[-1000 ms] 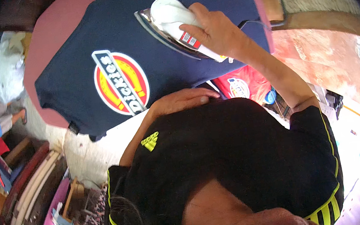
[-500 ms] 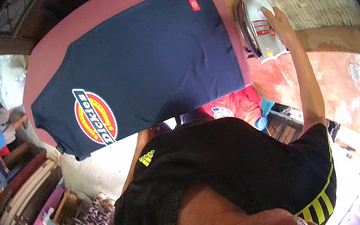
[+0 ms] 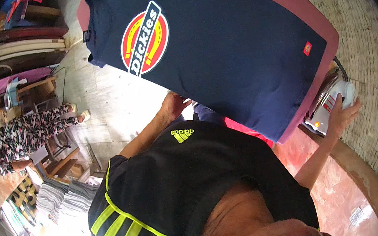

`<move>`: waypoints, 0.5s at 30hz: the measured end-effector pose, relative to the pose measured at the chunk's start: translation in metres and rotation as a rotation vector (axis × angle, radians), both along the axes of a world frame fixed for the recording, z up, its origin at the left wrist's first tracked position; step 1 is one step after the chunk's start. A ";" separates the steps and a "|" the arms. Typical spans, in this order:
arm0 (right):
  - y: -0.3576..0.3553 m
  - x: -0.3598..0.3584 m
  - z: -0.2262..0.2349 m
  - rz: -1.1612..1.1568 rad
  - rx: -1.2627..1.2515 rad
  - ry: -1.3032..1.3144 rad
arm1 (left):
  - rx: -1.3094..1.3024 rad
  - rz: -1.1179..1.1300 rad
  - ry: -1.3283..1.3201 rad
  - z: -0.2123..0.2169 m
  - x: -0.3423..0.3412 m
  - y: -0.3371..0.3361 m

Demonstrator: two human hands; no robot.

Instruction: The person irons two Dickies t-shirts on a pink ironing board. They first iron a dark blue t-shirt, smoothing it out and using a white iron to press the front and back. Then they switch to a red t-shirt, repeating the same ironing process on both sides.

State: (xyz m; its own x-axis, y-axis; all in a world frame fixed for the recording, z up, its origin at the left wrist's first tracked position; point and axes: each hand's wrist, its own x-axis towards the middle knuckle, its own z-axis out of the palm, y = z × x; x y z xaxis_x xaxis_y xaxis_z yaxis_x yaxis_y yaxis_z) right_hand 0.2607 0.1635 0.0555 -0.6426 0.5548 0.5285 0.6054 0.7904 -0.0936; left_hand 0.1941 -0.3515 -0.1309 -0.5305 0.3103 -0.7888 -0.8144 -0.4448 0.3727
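The ironing board (image 3: 302, 12), with its mauve cover, extends ahead of both grips. The navy shirt (image 3: 233, 56) lies flat on it, ahead of and left of the right-hand grip, clear of those fingers; its near edge runs just beside the left hand (image 3: 174, 105). The round red-and-yellow emblem (image 3: 145, 38) on the shirt is ahead of the left hand and well apart from the right.

The white iron (image 3: 326, 103) is at the right-hand grip, beyond the board's right end. The right hand (image 3: 341, 119) is partly open at the iron's handle, thumb and fingers spread; contact cannot be confirmed. The left hand is loosely curled; its hold cannot be determined. A red cloth (image 3: 244, 129) shows below the shirt's edge, between the hands. The small red label (image 3: 307, 48) is ahead of the right hand. The iron's orange lamp (image 3: 317, 124) is lit, left of the right hand.
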 end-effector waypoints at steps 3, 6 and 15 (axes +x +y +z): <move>-0.048 -0.059 0.013 0.375 0.061 0.014 | 0.023 -0.040 0.047 0.001 0.001 -0.007; -0.058 -0.123 -0.014 0.594 0.063 -0.115 | 0.062 -0.124 0.127 -0.012 -0.006 -0.025; -0.055 -0.147 -0.021 0.655 -0.165 -0.473 | -0.139 -0.334 0.415 0.026 0.013 -0.087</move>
